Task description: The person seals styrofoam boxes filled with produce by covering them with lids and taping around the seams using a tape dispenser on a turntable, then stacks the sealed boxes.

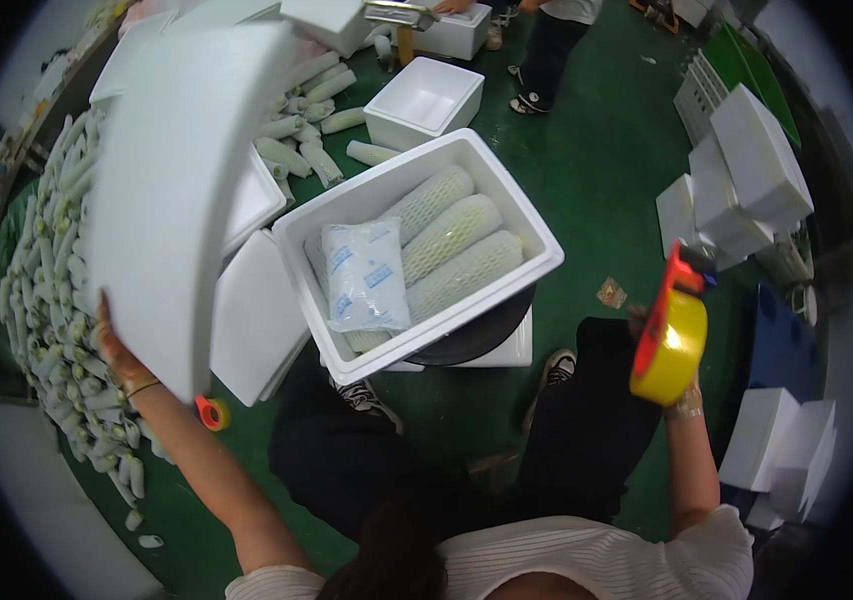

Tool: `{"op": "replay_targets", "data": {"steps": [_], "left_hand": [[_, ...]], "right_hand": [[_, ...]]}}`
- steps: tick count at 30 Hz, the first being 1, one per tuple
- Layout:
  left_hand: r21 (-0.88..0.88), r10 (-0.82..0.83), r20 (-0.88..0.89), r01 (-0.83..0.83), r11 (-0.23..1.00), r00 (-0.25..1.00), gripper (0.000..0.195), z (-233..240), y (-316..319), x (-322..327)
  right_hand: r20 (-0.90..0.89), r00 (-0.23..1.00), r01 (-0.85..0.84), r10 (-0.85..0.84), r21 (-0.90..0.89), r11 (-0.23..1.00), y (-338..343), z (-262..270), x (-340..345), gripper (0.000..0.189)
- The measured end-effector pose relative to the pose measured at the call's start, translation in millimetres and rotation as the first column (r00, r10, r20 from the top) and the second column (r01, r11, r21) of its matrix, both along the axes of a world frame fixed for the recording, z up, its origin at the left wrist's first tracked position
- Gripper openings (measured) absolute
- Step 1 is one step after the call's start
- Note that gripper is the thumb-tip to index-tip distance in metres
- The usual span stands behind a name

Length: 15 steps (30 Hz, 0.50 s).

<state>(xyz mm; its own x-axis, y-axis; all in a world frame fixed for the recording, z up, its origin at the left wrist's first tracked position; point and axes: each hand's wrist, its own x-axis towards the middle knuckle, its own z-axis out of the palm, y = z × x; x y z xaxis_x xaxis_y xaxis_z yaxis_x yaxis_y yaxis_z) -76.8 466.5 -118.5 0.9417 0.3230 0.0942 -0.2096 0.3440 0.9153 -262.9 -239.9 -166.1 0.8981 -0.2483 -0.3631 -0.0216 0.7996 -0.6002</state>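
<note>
My left hand (117, 352) grips the lower edge of a white foam lid (164, 195), raised at the left and blurred. In my right hand (685, 394) is a red tape dispenser (655, 337) with a roll of yellow packing tape (674, 356); the roll hides most of the fingers. Between my knees an open white foam box (524, 221) rests tilted on a round black stool (483, 334). Inside lie several long pieces of produce in foam netting (453, 232). A white ice pack (366, 274) with blue print lies over their left part.
A large heap of net-wrapped produce (66, 300) covers the left side. Foam lids (258, 322) and a second tape dispenser (210, 412) lie on the green floor. Ahead are an open foam box (426, 97) and another person's legs (550, 56). Foam boxes (756, 165) are stacked at right.
</note>
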Motion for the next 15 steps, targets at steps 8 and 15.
{"op": "replay_targets", "data": {"steps": [8,15], "left_hand": [[0.724,0.174,-0.414,0.207,0.658,0.894,0.082,-45,-183,37],[0.98,-0.113,0.159,-0.171,-0.106,0.981,0.07,23,-307,97]], "right_hand": [[0.01,0.952,0.03,0.307,-0.998,-0.059,55,-21,122,0.028],[-0.027,0.94,0.076,0.339,-0.954,-0.289,61,-27,147,0.03]]}}
